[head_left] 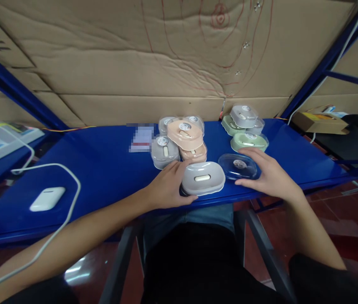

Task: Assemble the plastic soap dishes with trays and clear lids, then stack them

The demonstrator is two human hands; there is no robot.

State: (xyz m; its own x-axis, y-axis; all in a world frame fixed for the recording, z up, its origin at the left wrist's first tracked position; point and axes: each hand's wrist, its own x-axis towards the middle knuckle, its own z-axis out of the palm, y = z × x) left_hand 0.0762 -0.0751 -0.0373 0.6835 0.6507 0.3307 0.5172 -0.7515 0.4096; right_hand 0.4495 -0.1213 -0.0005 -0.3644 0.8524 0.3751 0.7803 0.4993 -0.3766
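My left hand (172, 185) grips the left end of a grey oval soap box (212, 185), thumb at the near side and fingers at the far side. A white oblong piece (202, 178) sits in a slot at its middle. Just to the right, my right hand (265, 175) holds a clear oval plastic lid (234, 166) with a round sticker (240, 164), thumb and fingers around its right end. The lid is apart from the box, low over the blue table (103, 177). Some fingers of both hands are partly hidden.
Behind my left hand stand several lidded boxes, a peach one (185, 134) on top. At the back right are green (250, 142) and grey (244, 116) ones. A white earphone case (47, 199) and a white cable (79, 185) lie left. Cardboard (134, 76) walls the back.
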